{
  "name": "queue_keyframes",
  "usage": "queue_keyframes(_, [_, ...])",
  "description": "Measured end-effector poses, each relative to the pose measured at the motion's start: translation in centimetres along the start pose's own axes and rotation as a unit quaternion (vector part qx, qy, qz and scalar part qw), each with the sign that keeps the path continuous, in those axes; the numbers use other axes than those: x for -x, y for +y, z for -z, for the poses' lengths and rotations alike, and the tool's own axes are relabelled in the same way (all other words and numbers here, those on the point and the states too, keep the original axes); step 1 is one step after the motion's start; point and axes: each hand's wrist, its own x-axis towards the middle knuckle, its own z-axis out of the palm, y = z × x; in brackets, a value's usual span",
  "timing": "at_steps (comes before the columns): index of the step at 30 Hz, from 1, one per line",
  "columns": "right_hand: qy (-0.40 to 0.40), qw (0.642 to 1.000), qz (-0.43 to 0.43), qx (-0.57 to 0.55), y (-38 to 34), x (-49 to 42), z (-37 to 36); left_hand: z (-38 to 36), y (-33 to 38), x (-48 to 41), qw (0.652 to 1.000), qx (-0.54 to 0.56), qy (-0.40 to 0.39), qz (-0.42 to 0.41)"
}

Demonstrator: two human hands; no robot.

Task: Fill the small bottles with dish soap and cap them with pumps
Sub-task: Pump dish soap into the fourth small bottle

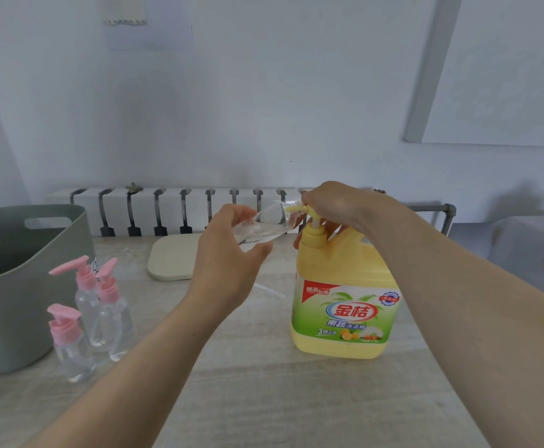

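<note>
A big yellow dish soap jug (345,305) with a pump head stands on the table right of centre. My right hand (335,205) rests on top of its pump head, fingers curled over it. My left hand (228,253) grips a small clear bottle (267,223) tilted on its side, its open mouth held against the yellow pump spout (293,209). Three small clear bottles with pink pumps (89,305) stand at the left of the table.
A grey-green tub with a handle slot (15,279) sits at the far left, touching the pink-pump bottles. A beige pad (173,257) lies behind my left hand. A thin clear tube (269,290) lies on the table. A white radiator (180,208) runs along the back wall.
</note>
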Motion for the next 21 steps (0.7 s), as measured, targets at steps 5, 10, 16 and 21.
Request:
queue_keyframes(5, [-0.002,1.000,-0.003,-0.007,-0.1,-0.1,-0.2,0.0,0.0,0.1,1.000,0.000,-0.005,0.005])
queue_keyframes(10, [-0.049,0.996,0.015,-0.078,0.1,0.2,0.2,-0.1,0.0,0.0,1.000,-0.002,-0.005,0.006])
queue_keyframes(16, [-0.078,0.986,0.028,-0.143,0.6,0.2,0.8,0.0,0.3,-0.4,1.000,-0.002,0.005,-0.008])
queue_keyframes(21, [-0.063,0.983,0.023,-0.170,0.9,0.2,1.1,-0.2,0.2,-0.4,1.000,-0.003,0.005,-0.008])
